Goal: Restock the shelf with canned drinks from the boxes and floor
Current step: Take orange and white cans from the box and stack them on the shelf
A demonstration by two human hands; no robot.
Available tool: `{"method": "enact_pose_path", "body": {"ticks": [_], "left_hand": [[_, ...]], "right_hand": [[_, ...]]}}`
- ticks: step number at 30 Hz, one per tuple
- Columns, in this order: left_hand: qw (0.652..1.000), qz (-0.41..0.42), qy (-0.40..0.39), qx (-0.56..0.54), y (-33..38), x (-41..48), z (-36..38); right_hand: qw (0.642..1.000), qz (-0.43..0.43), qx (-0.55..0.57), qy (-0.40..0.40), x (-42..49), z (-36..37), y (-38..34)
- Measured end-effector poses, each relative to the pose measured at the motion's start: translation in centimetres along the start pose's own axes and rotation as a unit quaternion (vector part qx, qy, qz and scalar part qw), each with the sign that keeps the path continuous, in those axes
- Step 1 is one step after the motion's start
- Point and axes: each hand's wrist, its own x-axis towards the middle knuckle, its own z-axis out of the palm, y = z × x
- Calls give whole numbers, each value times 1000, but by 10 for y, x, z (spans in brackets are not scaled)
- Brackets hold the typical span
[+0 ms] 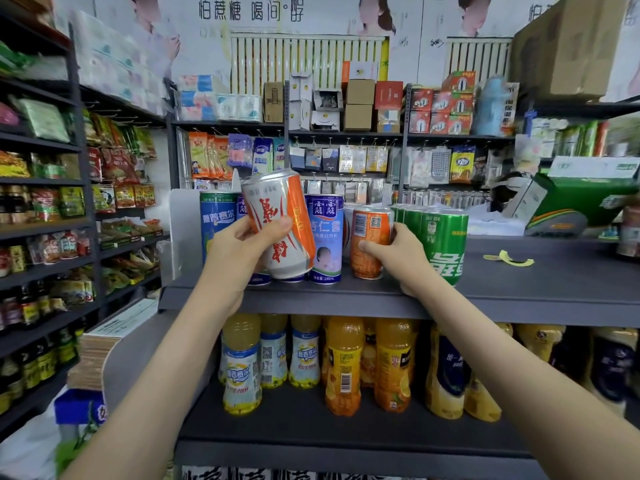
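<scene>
Top shelf (536, 271), matte dark metal: front row part-filled w/ blue cans (327, 233) + glossy green cans (446, 237), bare stretch at right, so approx. midway imo; boxes/floor stock not in view. Left hand (235, 254) grips a smooth white-orange can (273, 209), tilted, over the blue ones. Right hand (403, 261) wraps a small orange can (374, 220) standing on the shelf beside the green.
</scene>
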Motion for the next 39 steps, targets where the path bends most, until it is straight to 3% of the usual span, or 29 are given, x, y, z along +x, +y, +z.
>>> {"method": "enact_pose_path", "body": {"ticks": [13, 16, 19, 21, 23, 24, 28, 32, 34, 36, 39], "left_hand": [[1000, -11, -19, 21, -3, -3, 10], [999, -7, -43, 32, -5, -7, 13], [995, 1, -72, 68, -6, -10, 19], [991, 11, -87, 105, -6, -10, 27], [985, 28, -97, 138, -7, -9, 37], [982, 39, -97, 157, -7, -8, 42], [959, 84, -104, 251, -5, -6, 61], [947, 137, -116, 265, -3, 1, 65], [926, 236, -80, 284, -6, 3, 58], [875, 332, -35, 351, -14, 11, 47], [793, 378, -2, 478, -38, 34, 30]], "right_hand": [[993, 44, -68, -86, 26, 17, -2], [994, -26, -102, -40, 8, 10, -16], [994, -107, 2, 3, -24, -3, -39], [984, -133, 87, -77, -43, -13, -51], [971, -126, 87, -182, -58, -20, -57], [970, -121, 70, -198, -61, -21, -57], [982, -114, 87, -124, -59, -29, -52], [987, -98, 106, -76, -54, -33, -47], [991, -93, 86, -54, -50, -34, -42], [993, -73, 78, -43, -44, -34, -37], [994, -37, 91, -48, -33, -32, -28]]}}
